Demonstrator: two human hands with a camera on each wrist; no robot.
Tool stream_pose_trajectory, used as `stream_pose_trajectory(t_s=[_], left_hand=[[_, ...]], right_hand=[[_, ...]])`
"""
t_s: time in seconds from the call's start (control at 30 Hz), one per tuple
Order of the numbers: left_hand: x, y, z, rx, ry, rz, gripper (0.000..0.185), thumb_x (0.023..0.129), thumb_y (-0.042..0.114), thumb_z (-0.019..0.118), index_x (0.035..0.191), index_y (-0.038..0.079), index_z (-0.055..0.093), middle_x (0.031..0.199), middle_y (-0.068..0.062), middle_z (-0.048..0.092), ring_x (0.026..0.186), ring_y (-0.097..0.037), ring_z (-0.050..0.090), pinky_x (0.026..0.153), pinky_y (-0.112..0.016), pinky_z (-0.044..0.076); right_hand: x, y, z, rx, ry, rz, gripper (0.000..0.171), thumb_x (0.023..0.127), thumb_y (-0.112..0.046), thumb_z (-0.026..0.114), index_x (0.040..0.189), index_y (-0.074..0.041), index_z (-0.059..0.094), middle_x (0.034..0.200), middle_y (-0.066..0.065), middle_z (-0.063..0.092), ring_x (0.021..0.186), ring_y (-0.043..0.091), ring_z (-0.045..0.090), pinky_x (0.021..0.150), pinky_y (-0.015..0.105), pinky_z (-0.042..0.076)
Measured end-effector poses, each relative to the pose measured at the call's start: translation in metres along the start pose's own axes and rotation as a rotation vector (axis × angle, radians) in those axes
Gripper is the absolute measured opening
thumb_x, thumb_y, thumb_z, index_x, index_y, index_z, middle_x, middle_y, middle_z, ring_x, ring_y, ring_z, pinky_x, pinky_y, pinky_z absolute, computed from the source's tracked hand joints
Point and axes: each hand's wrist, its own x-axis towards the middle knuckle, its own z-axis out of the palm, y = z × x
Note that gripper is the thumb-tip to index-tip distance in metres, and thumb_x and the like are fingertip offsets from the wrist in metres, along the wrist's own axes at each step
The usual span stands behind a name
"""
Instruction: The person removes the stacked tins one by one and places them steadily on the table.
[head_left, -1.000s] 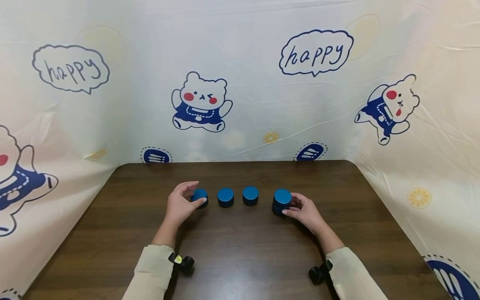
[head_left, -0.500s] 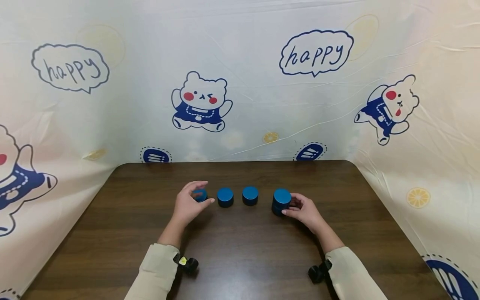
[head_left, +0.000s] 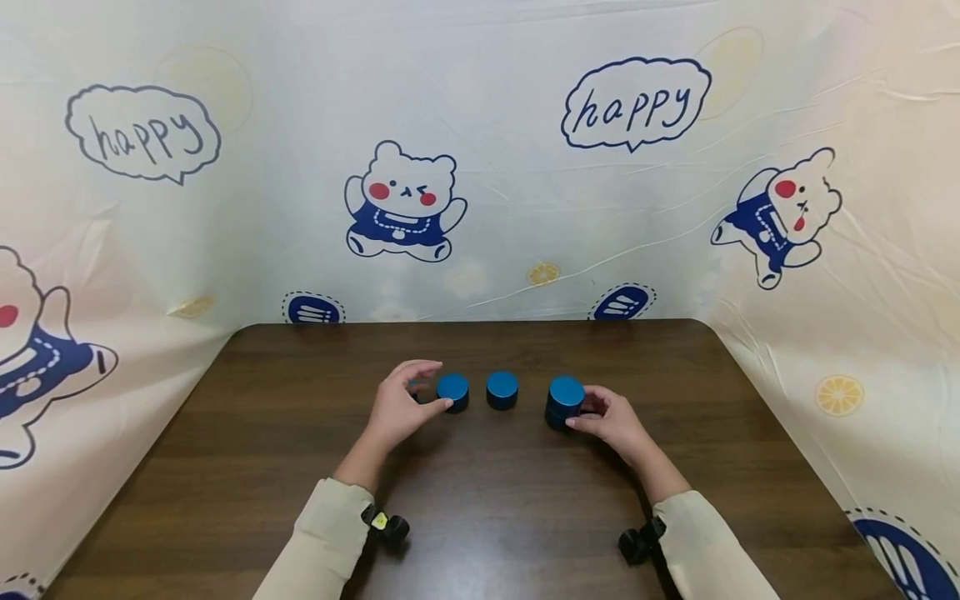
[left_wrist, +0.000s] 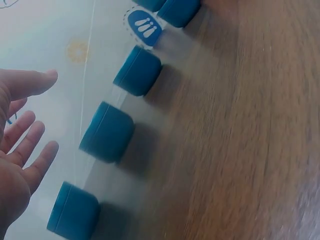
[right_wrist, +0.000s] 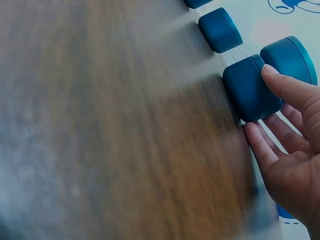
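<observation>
My left hand (head_left: 393, 408) is spread, thumb apart from the fingers, around the near-left side of a round blue tin (head_left: 453, 393). Its thumb tip overlaps that tin in the head view, while the left wrist view shows a gap between the hand (left_wrist: 12, 185) and the tins. Another blue tin (head_left: 412, 387) is mostly hidden behind the fingers. To the right, my right hand (right_wrist: 295, 170) holds the lower tin (right_wrist: 250, 90) of a two-high stack between thumb and fingers. The upper tin (right_wrist: 287, 60) sits on top of it.
A third single blue tin (head_left: 502, 390) stands between the left hand's tin and the stack. All are in a row on the brown wooden table (head_left: 480, 500). Behind hangs a pale printed cloth (head_left: 510, 192). Black wrist cameras (head_left: 396, 529) are strapped at both cuffs.
My left hand has moved right along the row, from the leftmost tin to the one beside it, with its fingers still spread. The right hand and the stack have stayed in place.
</observation>
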Motion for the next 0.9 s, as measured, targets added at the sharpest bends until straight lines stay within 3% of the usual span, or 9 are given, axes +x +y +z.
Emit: stream_pose_trajectory(t_s=[0.3, 0.53, 0.9], left_hand=[[0.002, 0.009, 0.012, -0.036, -0.091, -0.007, 0.054, 0.075, 0.011, 0.086, 0.124, 0.013, 0.064, 0.125, -0.006, 0.057, 0.113, -0.031, 0.059, 0.092, -0.046, 0.052], [0.005, 0.016, 0.02, -0.009, -0.103, -0.005, 0.053, 0.075, 0.011, 0.086, 0.123, 0.015, 0.065, 0.124, -0.004, 0.058, 0.109, -0.029, 0.061, 0.091, -0.044, 0.053], [0.007, 0.017, 0.033, -0.031, -0.136, -0.007, 0.052, 0.074, 0.01, 0.086, 0.122, 0.014, 0.066, 0.124, -0.003, 0.058, 0.111, -0.03, 0.06, 0.091, -0.044, 0.053]], right_hand=[[-0.002, -0.006, -0.001, 0.015, -0.012, 0.037, 0.052, 0.082, -0.009, 0.079, 0.128, 0.0, 0.057, 0.124, 0.017, 0.061, 0.116, 0.033, 0.056, 0.1, 0.047, 0.046], [-0.015, -0.033, 0.0, 0.002, -0.036, 0.025, 0.048, 0.084, -0.006, 0.077, 0.127, 0.004, 0.057, 0.123, 0.02, 0.061, 0.116, 0.035, 0.056, 0.099, 0.046, 0.047], [-0.016, -0.033, 0.0, 0.017, -0.031, 0.023, 0.048, 0.084, -0.006, 0.077, 0.127, 0.003, 0.056, 0.123, 0.02, 0.061, 0.115, 0.035, 0.056, 0.099, 0.046, 0.047]])
